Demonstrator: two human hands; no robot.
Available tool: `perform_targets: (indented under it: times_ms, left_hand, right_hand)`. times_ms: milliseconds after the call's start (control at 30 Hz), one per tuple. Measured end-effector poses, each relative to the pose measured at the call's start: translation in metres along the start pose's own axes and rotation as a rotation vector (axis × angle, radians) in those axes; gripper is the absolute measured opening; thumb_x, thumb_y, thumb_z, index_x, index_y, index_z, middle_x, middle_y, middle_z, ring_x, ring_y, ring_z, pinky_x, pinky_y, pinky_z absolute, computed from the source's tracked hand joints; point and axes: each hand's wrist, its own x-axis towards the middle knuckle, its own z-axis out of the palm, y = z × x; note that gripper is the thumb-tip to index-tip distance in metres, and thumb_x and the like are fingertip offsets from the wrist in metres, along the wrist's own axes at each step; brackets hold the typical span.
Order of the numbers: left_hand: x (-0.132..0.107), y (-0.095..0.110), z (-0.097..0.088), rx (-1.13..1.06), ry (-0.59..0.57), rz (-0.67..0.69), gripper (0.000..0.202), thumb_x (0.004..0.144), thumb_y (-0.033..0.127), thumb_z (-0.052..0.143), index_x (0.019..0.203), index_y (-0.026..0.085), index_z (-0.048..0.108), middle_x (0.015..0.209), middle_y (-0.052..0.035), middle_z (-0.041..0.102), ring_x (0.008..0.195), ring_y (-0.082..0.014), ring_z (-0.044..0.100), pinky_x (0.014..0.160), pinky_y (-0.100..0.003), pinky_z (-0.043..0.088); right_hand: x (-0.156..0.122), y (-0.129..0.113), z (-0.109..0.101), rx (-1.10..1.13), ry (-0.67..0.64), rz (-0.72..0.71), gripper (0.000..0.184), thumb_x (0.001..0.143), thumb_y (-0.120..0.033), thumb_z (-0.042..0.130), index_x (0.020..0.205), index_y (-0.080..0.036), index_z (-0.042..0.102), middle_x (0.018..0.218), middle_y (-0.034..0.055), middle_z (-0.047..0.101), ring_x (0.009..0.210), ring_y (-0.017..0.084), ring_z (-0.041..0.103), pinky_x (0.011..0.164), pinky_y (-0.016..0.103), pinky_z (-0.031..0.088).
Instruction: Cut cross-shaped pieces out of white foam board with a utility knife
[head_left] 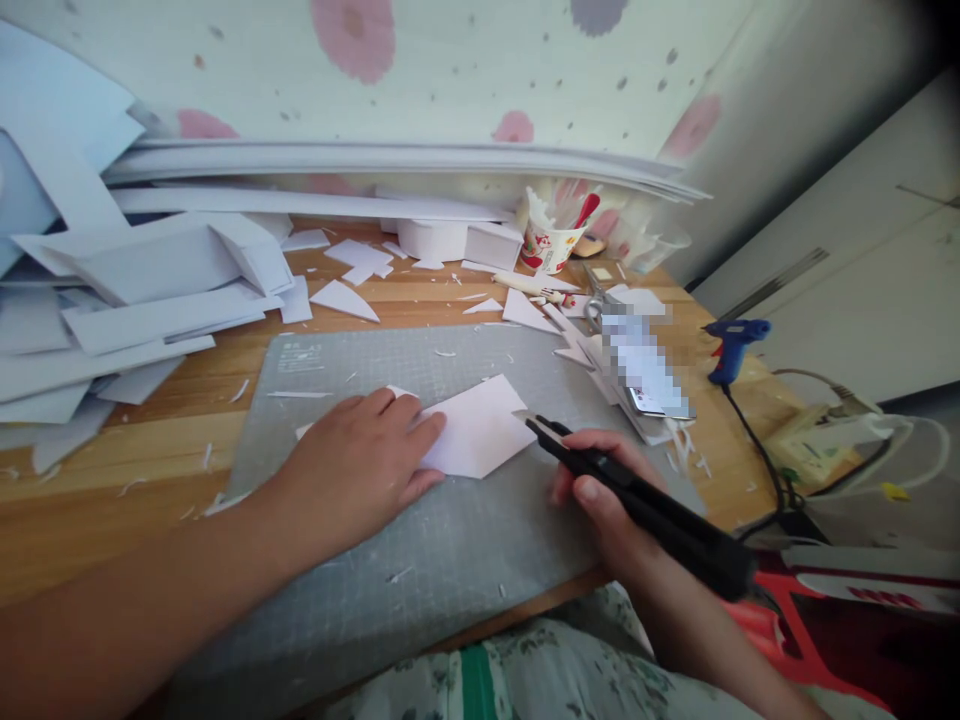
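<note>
A white piece of board (480,428) with angled ends lies on the grey cutting mat (300,620). Over its left part rests my left hand (367,450), pressing it down with the fingers stretched out and slightly bent; the covered end is mostly hidden. My right hand (611,495) is wrapped round a black utility knife (660,510). The knife's blade is out, and its tip is at the board's right edge; I cannot tell whether it touches.
Cut white boards (150,270) pile up at the left. Behind the mat stand a paper cup (551,245) and scraps. To the right lie scissors (596,300), a phone (649,365), a blue glue gun (735,345) with its cord, and a power strip (810,445).
</note>
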Motion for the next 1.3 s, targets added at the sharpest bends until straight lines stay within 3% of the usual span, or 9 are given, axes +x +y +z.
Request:
perform_targets:
  times_ms: [167,367,467,533,600,667,767,933,1300]
  left_hand:
    - [-0.011,0.003,-0.01,0.011,-0.089,-0.042,0.036,0.088,0.044,0.065,0.116,0.022,0.068,0.099,-0.0119,0.068,0.086,-0.0352,0.065,0.072,-0.051,0.052]
    - [-0.018,0.004,-0.019,-0.013,-0.106,-0.007,0.029,0.086,0.038,0.068,0.111,0.026,0.07,0.089,-0.0086,0.067,0.083,-0.0336,0.065,0.071,-0.05,0.052]
    - [-0.015,0.002,-0.013,-0.043,-0.019,0.004,0.035,0.081,0.036,0.073,0.113,0.024,0.069,0.1,-0.0108,0.067,0.09,-0.0338,0.064,0.074,-0.049,0.053]
    - [-0.013,0.001,-0.006,-0.088,0.053,0.072,0.04,0.082,0.031,0.072,0.121,0.024,0.066,0.118,-0.0126,0.066,0.103,-0.0348,0.062,0.082,-0.05,0.053]
    - [-0.011,0.002,0.001,-0.127,0.082,0.135,0.043,0.086,0.021,0.065,0.129,0.025,0.062,0.133,-0.0124,0.061,0.116,-0.0351,0.059,0.092,-0.051,0.052]
    - [-0.008,0.005,0.006,-0.143,0.066,0.147,0.046,0.088,0.013,0.057,0.133,0.023,0.06,0.137,-0.0128,0.06,0.123,-0.0354,0.057,0.097,-0.052,0.052]
    - [-0.005,0.011,0.006,-0.154,0.004,0.098,0.048,0.086,0.01,0.056,0.133,0.018,0.06,0.138,-0.0156,0.06,0.124,-0.0378,0.058,0.095,-0.055,0.055]
    - [-0.003,0.015,0.002,-0.168,-0.036,0.09,0.047,0.085,0.012,0.057,0.132,0.013,0.061,0.138,-0.0186,0.061,0.122,-0.0401,0.06,0.093,-0.058,0.056]
    - [-0.004,0.016,0.012,-0.098,-0.065,0.134,0.052,0.089,0.008,0.047,0.14,0.008,0.055,0.146,-0.0251,0.052,0.129,-0.0451,0.054,0.09,-0.059,0.057]
  right_hand:
    - [0.01,-0.015,0.016,0.03,-0.144,-0.076,0.05,0.085,-0.052,0.071,0.126,-0.028,0.056,0.112,0.0085,0.075,0.101,0.025,0.072,0.087,0.039,0.057]
    - [0.038,-0.021,0.031,-0.015,-0.214,-0.142,0.052,0.083,-0.053,0.072,0.125,-0.027,0.056,0.114,0.0087,0.075,0.106,0.026,0.07,0.09,0.043,0.056]
    - [0.044,-0.017,0.034,-0.004,-0.029,-0.164,0.041,0.078,-0.053,0.076,0.106,-0.026,0.063,0.091,0.0027,0.076,0.082,0.022,0.071,0.073,0.035,0.057]
    - [0.043,-0.016,0.033,-0.059,0.148,-0.159,0.029,0.077,-0.049,0.076,0.086,-0.025,0.064,0.071,-0.0005,0.071,0.064,0.018,0.065,0.059,0.029,0.052]
    - [0.04,-0.018,0.032,-0.155,0.245,-0.157,0.023,0.078,-0.044,0.074,0.075,-0.024,0.063,0.062,-0.0012,0.066,0.056,0.016,0.061,0.053,0.027,0.048]
    - [0.036,-0.021,0.032,-0.229,0.235,-0.174,0.017,0.078,-0.038,0.072,0.085,-0.024,0.066,0.059,-0.0025,0.065,0.051,0.015,0.058,0.049,0.026,0.046]
    - [0.032,-0.023,0.036,-0.3,0.152,-0.264,0.034,0.075,-0.03,0.072,0.108,-0.025,0.063,0.067,-0.0029,0.07,0.051,0.015,0.061,0.048,0.025,0.048]
    - [0.031,-0.019,0.044,-0.421,0.077,-0.368,0.027,0.079,-0.024,0.067,0.106,-0.027,0.062,0.086,0.0016,0.078,0.069,0.02,0.074,0.064,0.031,0.06]
    - [0.033,-0.007,0.044,-0.533,0.008,-0.508,0.032,0.082,-0.022,0.065,0.114,-0.025,0.061,0.088,0.002,0.078,0.067,0.018,0.075,0.061,0.027,0.062]
